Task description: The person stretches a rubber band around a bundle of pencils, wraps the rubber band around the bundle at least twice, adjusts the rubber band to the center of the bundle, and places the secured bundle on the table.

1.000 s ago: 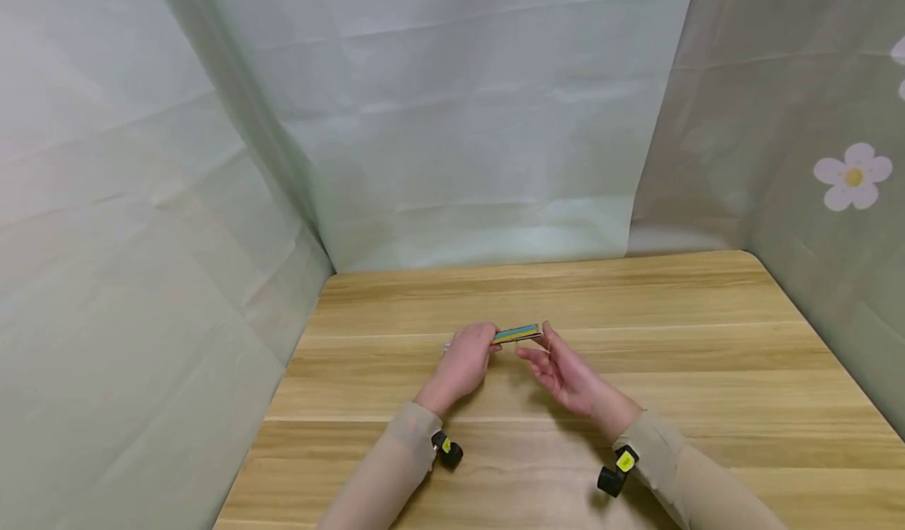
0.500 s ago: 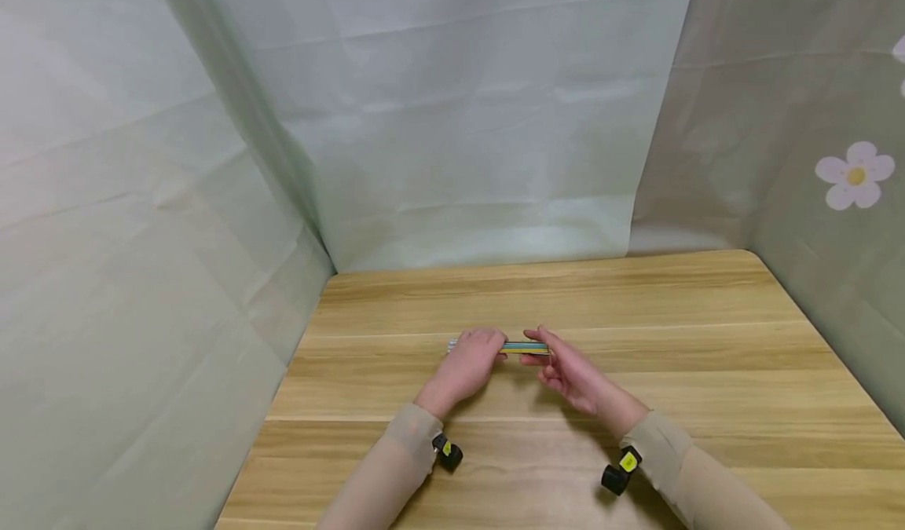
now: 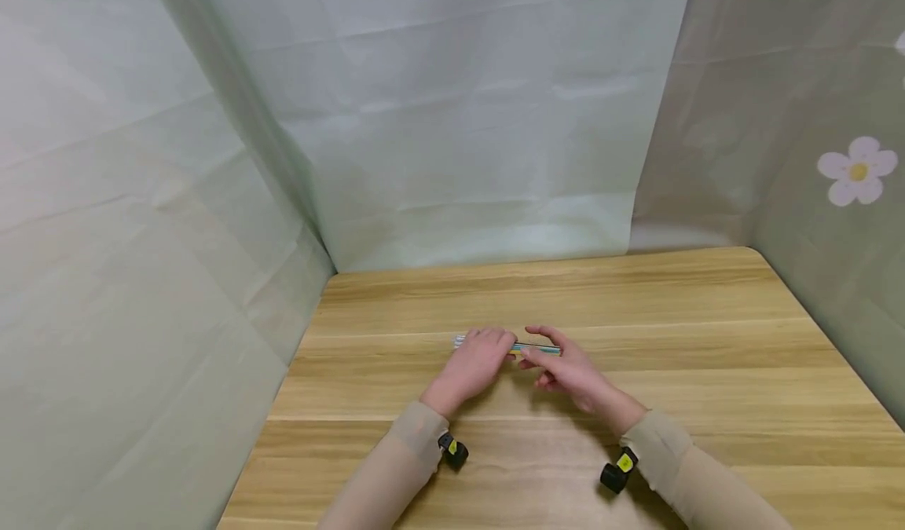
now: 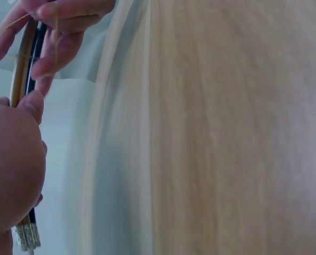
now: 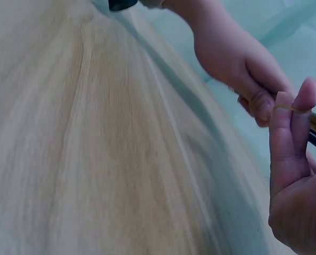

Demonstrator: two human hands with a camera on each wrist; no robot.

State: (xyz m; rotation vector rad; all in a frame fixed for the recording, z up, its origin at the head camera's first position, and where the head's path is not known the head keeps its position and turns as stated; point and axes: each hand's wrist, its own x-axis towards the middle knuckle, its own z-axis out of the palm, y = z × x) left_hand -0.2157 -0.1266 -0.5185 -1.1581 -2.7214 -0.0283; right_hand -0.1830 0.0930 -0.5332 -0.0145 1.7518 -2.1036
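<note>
I see the left hand (image 3: 477, 361) gripping bundled pencils (image 4: 22, 74), seemingly to steady them, while beside it the right hand (image 3: 576, 373), fingers spread, carries a taut elastic band (image 4: 56, 40).

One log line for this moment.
left hand grips pencil bundle | right hand at bundle's other end | thin band stretched across its fingers | bundle held above table

The left grip (image 3: 478, 361) is curled, the right grip (image 3: 574, 371) spread just beside it.
</note>
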